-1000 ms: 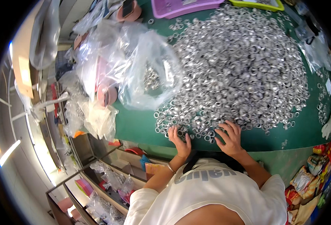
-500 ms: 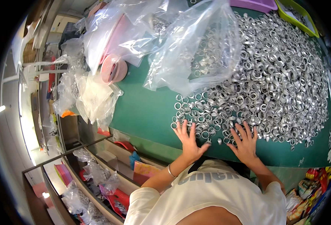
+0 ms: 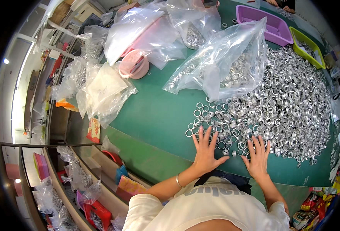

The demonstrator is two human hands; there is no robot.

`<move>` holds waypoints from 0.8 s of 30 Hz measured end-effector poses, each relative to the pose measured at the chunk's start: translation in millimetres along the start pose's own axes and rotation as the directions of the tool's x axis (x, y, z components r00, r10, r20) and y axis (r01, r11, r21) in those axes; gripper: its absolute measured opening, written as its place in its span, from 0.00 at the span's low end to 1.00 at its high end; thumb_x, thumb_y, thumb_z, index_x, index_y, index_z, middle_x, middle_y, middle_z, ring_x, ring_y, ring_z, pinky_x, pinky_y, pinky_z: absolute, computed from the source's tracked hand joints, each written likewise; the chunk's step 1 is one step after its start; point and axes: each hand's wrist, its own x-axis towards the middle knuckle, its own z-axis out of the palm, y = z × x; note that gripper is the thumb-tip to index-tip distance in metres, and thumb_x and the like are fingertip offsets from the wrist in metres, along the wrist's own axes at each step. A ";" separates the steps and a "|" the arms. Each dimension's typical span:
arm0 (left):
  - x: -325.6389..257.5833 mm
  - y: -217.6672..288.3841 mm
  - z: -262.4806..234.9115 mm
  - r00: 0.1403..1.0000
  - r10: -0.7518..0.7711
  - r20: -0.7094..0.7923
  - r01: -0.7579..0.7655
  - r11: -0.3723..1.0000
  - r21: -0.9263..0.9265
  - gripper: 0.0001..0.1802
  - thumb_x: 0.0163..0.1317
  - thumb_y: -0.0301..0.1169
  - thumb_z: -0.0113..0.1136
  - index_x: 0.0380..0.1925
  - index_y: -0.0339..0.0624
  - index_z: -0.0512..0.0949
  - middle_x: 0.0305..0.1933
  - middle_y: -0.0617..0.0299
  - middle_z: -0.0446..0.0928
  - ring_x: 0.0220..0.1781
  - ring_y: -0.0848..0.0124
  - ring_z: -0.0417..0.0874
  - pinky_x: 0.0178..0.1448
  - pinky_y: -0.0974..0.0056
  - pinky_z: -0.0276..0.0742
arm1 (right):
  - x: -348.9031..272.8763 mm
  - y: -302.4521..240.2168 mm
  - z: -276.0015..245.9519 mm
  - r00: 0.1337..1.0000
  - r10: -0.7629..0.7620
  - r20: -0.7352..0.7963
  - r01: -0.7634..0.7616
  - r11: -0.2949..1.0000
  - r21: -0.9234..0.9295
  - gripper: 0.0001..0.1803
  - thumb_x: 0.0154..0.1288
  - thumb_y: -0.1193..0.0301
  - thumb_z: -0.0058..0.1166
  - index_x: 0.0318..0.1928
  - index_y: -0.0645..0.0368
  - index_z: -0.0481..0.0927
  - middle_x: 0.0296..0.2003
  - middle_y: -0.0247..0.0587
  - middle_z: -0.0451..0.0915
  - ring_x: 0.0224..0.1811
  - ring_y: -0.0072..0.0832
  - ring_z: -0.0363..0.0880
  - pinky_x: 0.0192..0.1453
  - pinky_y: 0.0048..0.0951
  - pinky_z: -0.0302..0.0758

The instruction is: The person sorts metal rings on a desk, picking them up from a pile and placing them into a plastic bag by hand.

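Observation:
A wide heap of silver metal rings (image 3: 293, 111) covers the right side of the green table (image 3: 150, 111). At its near left edge the rings thin out into a loose single layer. My left hand (image 3: 206, 154) lies there with fingers spread, the fingertips touching the nearest rings; a bangle (image 3: 178, 180) circles that wrist. To its right, my right hand (image 3: 257, 158) rests palm down with the fingers apart, its tips against the heap's near edge. A few rings sit between the two thumbs. Neither hand grips anything. Behind the hands, a clear plastic bag (image 3: 212, 73) partly covers some rings.
A purple tray (image 3: 250, 16) and a lime-green tray (image 3: 308, 54) stand at the far right. Pink basket (image 3: 139, 69) and plastic bags (image 3: 104, 86) lie left. Open drawers (image 3: 112, 173) hold bagged parts beside me. Another person's hand (image 3: 272, 2) shows at the far edge.
The view has tilted up and shifted, bringing the far table and another person's hands into sight. My two hands stay spread at the heap's near edge, with little visible movement among the rings.

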 end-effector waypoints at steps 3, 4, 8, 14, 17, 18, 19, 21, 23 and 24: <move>1.6 3.0 3.4 0.997 0.063 0.036 -0.067 0.991 0.116 0.47 0.44 0.51 0.71 0.64 0.49 0.64 0.71 0.46 0.51 0.73 0.40 0.45 0.64 0.26 0.42 | 0.8 -5.6 -4.8 1.000 -0.007 -0.003 0.007 0.999 -0.038 0.33 0.53 0.62 0.63 0.61 0.51 0.69 0.63 0.44 0.63 0.69 0.49 0.54 0.68 0.64 0.44; 1.4 0.6 7.2 0.996 0.084 0.017 -0.085 0.987 0.134 0.46 0.45 0.52 0.70 0.64 0.49 0.64 0.71 0.47 0.51 0.73 0.41 0.45 0.64 0.26 0.43 | 2.6 -5.7 -6.6 1.000 -0.014 -0.003 0.014 0.998 -0.058 0.33 0.53 0.63 0.63 0.60 0.50 0.70 0.62 0.43 0.63 0.69 0.48 0.54 0.68 0.64 0.45; 0.3 0.0 11.0 0.991 0.134 -0.022 -0.128 0.976 0.176 0.39 0.54 0.53 0.61 0.64 0.49 0.64 0.71 0.47 0.51 0.73 0.41 0.46 0.64 0.26 0.44 | 1.7 -6.7 -1.4 0.997 -0.007 -0.074 -0.001 0.995 -0.103 0.31 0.54 0.63 0.62 0.60 0.48 0.71 0.62 0.43 0.64 0.68 0.47 0.55 0.68 0.62 0.46; -4.2 -3.9 16.8 0.985 0.148 -0.093 -0.126 0.970 0.206 0.37 0.58 0.52 0.58 0.63 0.48 0.65 0.70 0.47 0.53 0.72 0.42 0.46 0.65 0.27 0.44 | 2.2 -11.3 4.9 0.988 -0.046 -0.151 0.022 0.988 -0.153 0.29 0.56 0.63 0.61 0.60 0.49 0.71 0.60 0.44 0.64 0.66 0.47 0.56 0.68 0.61 0.47; -4.4 -4.8 22.8 0.984 0.142 -0.109 -0.116 0.969 0.220 0.36 0.58 0.52 0.59 0.63 0.48 0.65 0.70 0.47 0.53 0.73 0.43 0.47 0.67 0.29 0.45 | 2.8 -10.8 7.4 0.981 -0.052 -0.188 0.022 0.987 -0.158 0.29 0.55 0.64 0.62 0.59 0.49 0.71 0.59 0.44 0.64 0.66 0.47 0.57 0.69 0.61 0.47; -5.0 -4.7 23.9 0.982 0.153 -0.112 -0.124 0.966 0.226 0.36 0.58 0.51 0.59 0.63 0.48 0.65 0.70 0.47 0.53 0.73 0.43 0.47 0.67 0.29 0.45 | 1.6 -11.1 8.5 0.981 -0.044 -0.189 0.014 0.987 -0.157 0.29 0.55 0.64 0.62 0.59 0.49 0.71 0.59 0.44 0.64 0.66 0.47 0.57 0.69 0.61 0.47; -4.8 -4.4 24.7 0.980 0.162 -0.114 -0.136 0.969 0.205 0.35 0.59 0.50 0.58 0.63 0.46 0.65 0.69 0.45 0.54 0.73 0.42 0.46 0.68 0.30 0.44 | 0.4 -10.8 8.8 0.981 -0.034 -0.190 0.004 0.988 -0.157 0.29 0.55 0.64 0.62 0.59 0.49 0.71 0.59 0.44 0.64 0.66 0.47 0.57 0.69 0.61 0.47; -5.1 -5.5 24.0 0.980 0.152 -0.130 -0.127 0.974 0.185 0.37 0.57 0.50 0.59 0.64 0.46 0.64 0.69 0.45 0.53 0.73 0.43 0.46 0.68 0.30 0.44 | -0.3 -12.3 9.1 0.982 -0.021 -0.189 -0.005 0.990 -0.138 0.29 0.56 0.65 0.61 0.60 0.49 0.71 0.59 0.43 0.64 0.66 0.47 0.56 0.69 0.61 0.46; -7.0 -9.9 25.7 0.976 0.150 -0.158 -0.122 0.977 0.175 0.40 0.55 0.51 0.61 0.64 0.44 0.63 0.69 0.45 0.52 0.73 0.42 0.46 0.68 0.30 0.42 | -0.1 -10.8 10.2 0.984 -0.002 -0.177 -0.008 0.998 -0.056 0.28 0.55 0.66 0.60 0.59 0.50 0.72 0.61 0.44 0.63 0.68 0.47 0.54 0.70 0.62 0.43; -7.7 -9.8 24.2 0.975 0.150 -0.161 -0.123 0.978 0.167 0.41 0.55 0.52 0.62 0.64 0.43 0.62 0.69 0.44 0.52 0.73 0.42 0.45 0.68 0.29 0.42 | 0.2 -12.0 10.4 0.984 0.012 -0.178 -0.013 1.000 -0.008 0.28 0.55 0.66 0.60 0.58 0.50 0.72 0.61 0.44 0.63 0.69 0.48 0.53 0.70 0.62 0.42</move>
